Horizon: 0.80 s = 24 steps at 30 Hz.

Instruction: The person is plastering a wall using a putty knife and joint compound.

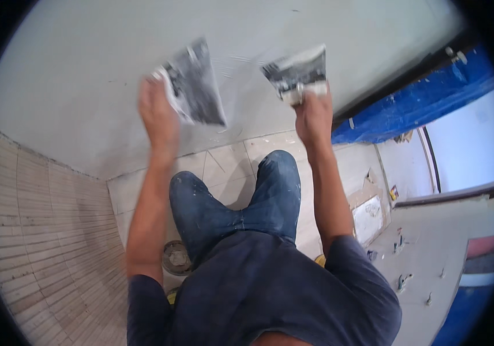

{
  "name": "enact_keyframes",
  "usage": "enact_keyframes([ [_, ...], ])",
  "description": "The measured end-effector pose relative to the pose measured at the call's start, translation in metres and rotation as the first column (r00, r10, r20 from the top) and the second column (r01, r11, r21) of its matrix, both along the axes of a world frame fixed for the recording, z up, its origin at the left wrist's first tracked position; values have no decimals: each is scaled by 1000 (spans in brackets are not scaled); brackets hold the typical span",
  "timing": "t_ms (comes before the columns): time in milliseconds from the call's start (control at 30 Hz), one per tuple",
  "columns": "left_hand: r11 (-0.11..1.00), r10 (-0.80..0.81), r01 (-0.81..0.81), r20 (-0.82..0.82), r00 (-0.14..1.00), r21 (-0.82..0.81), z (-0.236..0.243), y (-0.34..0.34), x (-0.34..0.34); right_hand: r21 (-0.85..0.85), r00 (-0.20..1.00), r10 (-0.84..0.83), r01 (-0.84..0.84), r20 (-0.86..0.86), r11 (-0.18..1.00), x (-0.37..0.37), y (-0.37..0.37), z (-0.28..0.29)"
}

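My left hand (159, 115) is closed around a wide putty knife (198, 86), whose metal blade is smeared with white and grey compound. My right hand (314, 115) grips a smaller putty knife (301, 69) with a flared blade, also coated in compound. Both knives are raised in front of the grey plastered wall (85, 75), a short gap apart, blades turned toward each other. Motion blurs the hands and blades somewhat. Whether either blade touches the wall, I cannot tell. Faint scrape marks show on the wall between the knives.
Ribbed beige tile covers the wall (56, 225) on my left. A round bucket (176, 258) stands on the tiled floor (224, 167) by my left leg. Blue plastic sheeting (414, 95) hangs at the right, near a doorway. Pipe fittings (404, 281) stick out at the lower right.
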<state>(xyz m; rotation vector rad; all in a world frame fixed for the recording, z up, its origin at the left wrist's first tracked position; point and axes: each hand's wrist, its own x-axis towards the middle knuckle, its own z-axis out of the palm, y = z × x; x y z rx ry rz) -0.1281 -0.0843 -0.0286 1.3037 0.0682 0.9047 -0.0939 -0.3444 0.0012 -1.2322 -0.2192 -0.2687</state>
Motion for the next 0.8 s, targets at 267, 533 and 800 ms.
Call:
enact_keyframes([
  [267,642,-359,245,-2,933,-726,-94,-79,-46,-628,805,351,35,479,777,-82,4,-62],
  [533,713,-257,106,-118,959,-693,-85,-74,-62,-912,795,455,297,401,284,-63,-5,-64],
  [800,926,82,47,-322,943,374,-42,-67,-51,-831,687,473,505,551,233,-38,-7,-35],
])
